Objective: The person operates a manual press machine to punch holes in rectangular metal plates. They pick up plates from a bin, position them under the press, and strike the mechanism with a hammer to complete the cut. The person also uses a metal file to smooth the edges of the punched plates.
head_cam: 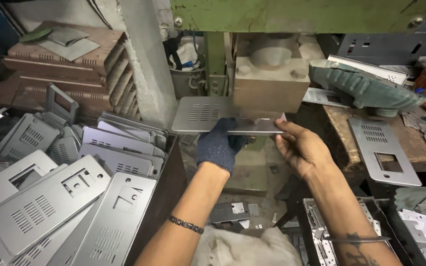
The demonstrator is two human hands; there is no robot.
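A flat grey sheet-metal panel with rows of vent slots lies level under the block-shaped ram of a green press. My left hand, in a dark blue knit glove, grips the panel's near edge from below. My bare right hand holds the panel's right end, fingers along the edge. The panel's right part is hidden behind the ram.
A heap of similar punched panels fills the lower left. More stacked panels lean beside it. On the wooden bench at right lies a panel with a square cutout. A bin of small metal parts sits below.
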